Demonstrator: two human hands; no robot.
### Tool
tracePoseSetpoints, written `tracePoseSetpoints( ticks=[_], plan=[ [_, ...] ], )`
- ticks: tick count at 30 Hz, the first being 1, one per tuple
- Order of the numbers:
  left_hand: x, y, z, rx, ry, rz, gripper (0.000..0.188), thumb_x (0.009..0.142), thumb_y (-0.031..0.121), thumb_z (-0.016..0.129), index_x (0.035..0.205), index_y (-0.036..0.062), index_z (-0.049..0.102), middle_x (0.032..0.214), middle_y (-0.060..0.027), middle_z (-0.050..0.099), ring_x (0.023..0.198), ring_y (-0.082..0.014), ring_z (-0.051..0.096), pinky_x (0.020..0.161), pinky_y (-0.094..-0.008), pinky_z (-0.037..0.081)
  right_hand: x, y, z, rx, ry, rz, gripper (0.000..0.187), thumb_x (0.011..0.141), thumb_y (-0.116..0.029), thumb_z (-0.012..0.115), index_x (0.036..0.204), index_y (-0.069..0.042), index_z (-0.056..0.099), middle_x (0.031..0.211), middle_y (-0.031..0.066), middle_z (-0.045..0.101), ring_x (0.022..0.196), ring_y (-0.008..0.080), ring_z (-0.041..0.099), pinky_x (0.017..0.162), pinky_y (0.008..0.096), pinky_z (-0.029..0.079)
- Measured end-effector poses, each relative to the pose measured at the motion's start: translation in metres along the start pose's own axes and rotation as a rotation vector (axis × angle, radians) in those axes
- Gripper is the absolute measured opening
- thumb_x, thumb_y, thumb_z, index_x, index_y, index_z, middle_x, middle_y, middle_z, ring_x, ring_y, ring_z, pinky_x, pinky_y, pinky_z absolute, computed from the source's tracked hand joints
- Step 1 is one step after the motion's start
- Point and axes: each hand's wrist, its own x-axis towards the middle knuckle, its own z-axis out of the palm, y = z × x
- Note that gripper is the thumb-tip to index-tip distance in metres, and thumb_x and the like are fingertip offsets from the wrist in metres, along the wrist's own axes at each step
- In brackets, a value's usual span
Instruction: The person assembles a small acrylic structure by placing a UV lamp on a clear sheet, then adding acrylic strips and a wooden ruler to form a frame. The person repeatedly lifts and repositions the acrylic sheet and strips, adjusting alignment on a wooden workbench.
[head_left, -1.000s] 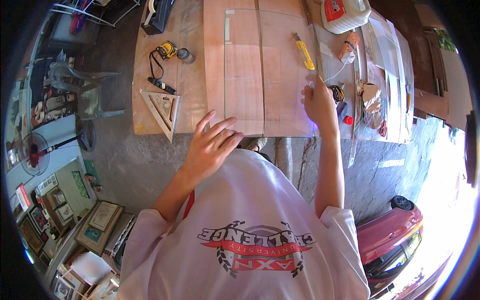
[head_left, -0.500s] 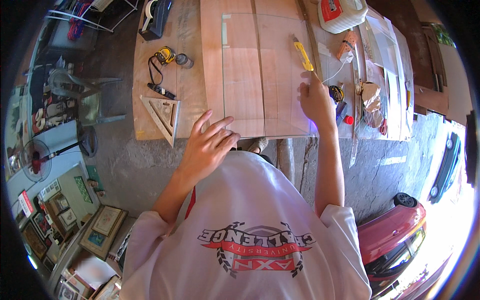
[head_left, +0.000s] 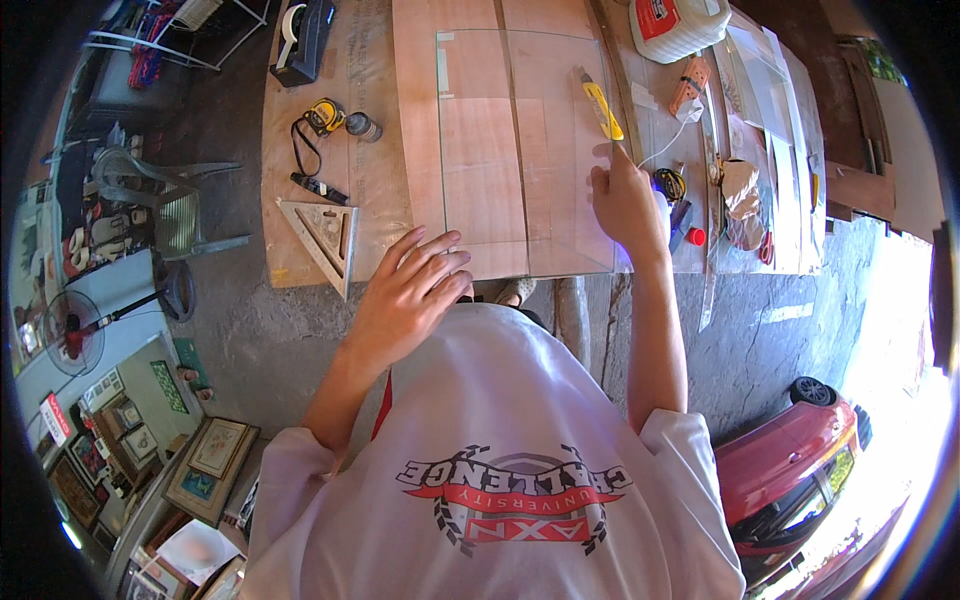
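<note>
A clear glass sheet point(head_left: 480, 170) lies on the wooden worktable in front of me. My left hand point(head_left: 415, 285) is at its near left corner, fingers stretched out and slightly apart, holding nothing. On the right side of the sheet is a yellow utility knife point(head_left: 601, 108), its handle end toward me. My right hand point(head_left: 630, 205) reaches to that end with the index finger extended and the thumb apart. The fingertip is at the knife's end; whether it touches cannot be made out. No grip around the knife shows.
Left on the table are a triangular square point(head_left: 322, 240), a tape measure point(head_left: 325, 115), a dark bottle point(head_left: 363, 126), a marker point(head_left: 319, 187) and a tape dispenser point(head_left: 303, 45). Rightward stand a white jug point(head_left: 680, 28), an orange power strip point(head_left: 690, 86), another tape measure point(head_left: 669, 184) and a red cap point(head_left: 696, 237).
The view has shifted slightly. My left fingers have drawn a little closer together; my right hand stays by the knife. The dark car at far right has left its earlier spot.
</note>
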Motion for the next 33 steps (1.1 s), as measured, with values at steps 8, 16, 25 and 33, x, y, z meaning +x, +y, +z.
tracePoseSetpoints(
  ticks=[8, 16, 25, 33],
  plan=[
    [0.002, -0.004, -0.003, 0.002, -0.019, 0.051, 0.016, 0.078, 0.011, 0.075, 0.093, 0.0081, 0.068, 0.111, -0.0026, 0.066, 0.122, -0.0222, 0.057, 0.109, -0.0468, 0.042, 0.001, 0.002, 0.0, 0.042, -0.029, -0.008, 0.026, 0.095, -0.014, 0.054, 0.12, -0.007, 0.054, 0.082, 0.0205, 0.07, 0.078, 0.0357, 0.071, 0.072, 0.0462, 0.054],
    [0.006, -0.004, -0.007, -0.057, 0.005, 0.059, 0.018, 0.075, 0.009, 0.077, 0.09, 0.0054, 0.067, 0.109, -0.0045, 0.066, 0.118, -0.0239, 0.06, 0.105, -0.0447, 0.048, 0.001, 0.002, -0.003, 0.041, -0.067, -0.01, 0.029, 0.096, -0.018, 0.054, 0.121, -0.003, 0.052, 0.086, 0.0217, 0.071, 0.08, 0.0389, 0.07, 0.073, 0.0469, 0.054],
    [0.007, -0.003, -0.007, -0.045, 0.02, 0.068, 0.015, 0.076, 0.01, 0.073, 0.088, 0.0044, 0.065, 0.108, -0.0048, 0.065, 0.118, -0.0246, 0.059, 0.103, -0.0426, 0.049, 0.003, 0.004, -0.005, 0.107, -0.074, -0.052, 0.038, 0.097, -0.027, 0.057, 0.123, 0.0, 0.053, 0.087, 0.0246, 0.07, 0.087, 0.0416, 0.069, 0.077, 0.0488, 0.053],
    [0.004, 0.003, -0.01, -0.031, 0.06, 0.064, 0.018, 0.077, 0.011, 0.077, 0.089, 0.0051, 0.064, 0.111, -0.0057, 0.065, 0.118, -0.0259, 0.059, 0.102, -0.0429, 0.05, -0.019, 0.019, -0.02, 0.318, -0.075, -0.075, 0.066, 0.091, -0.051, 0.066, 0.126, 0.003, 0.055, 0.098, 0.0264, 0.071, 0.096, 0.0398, 0.07, 0.08, 0.0429, 0.055]
  ],
)
